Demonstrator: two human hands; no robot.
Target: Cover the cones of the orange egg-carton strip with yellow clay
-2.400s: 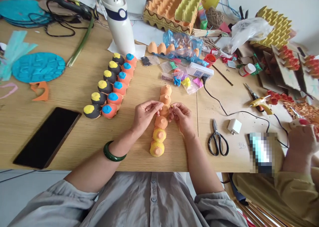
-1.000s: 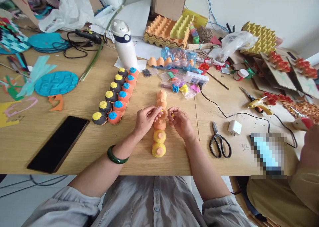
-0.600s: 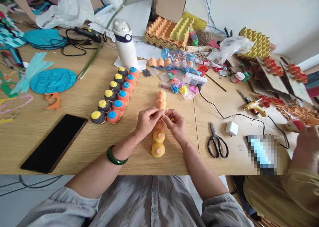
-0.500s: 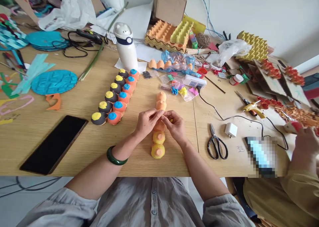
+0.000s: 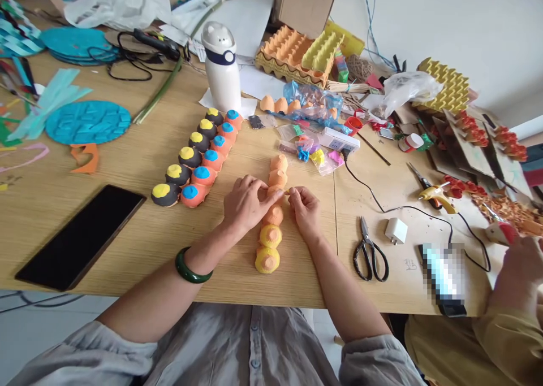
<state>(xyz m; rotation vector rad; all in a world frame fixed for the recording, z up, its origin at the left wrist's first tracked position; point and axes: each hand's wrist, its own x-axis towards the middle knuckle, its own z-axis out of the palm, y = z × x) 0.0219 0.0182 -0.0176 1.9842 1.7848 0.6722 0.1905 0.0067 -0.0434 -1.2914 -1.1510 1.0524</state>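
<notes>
An orange egg-carton strip [image 5: 275, 215] lies upright in the picture before me; its two nearest cups are coated yellow with orange tops. My left hand [image 5: 248, 205] rests over the strip's middle cups, fingers bent and touching it. Just right of the strip, my right hand [image 5: 304, 208] pinches a tiny bit of something yellowish between thumb and fingertips, too small to name. To the left stand a strip of black cups with yellow tops [image 5: 178, 174] and, alongside it, a strip of orange cups with blue tops [image 5: 203, 175].
A black phone [image 5: 80, 236] lies at the left. Scissors [image 5: 370, 253], a white charger [image 5: 396, 230] and a glue gun [image 5: 439, 198] lie at the right. Farther back are a white bottle [image 5: 223, 72], a power strip [image 5: 339, 141] and clay packets. Another person's hand [image 5: 520, 270] is at the right edge.
My hands have moved apart a little; the right one has shifted to the right of the strip, the left one lies flatter across it. The camera view has tilted slightly.
</notes>
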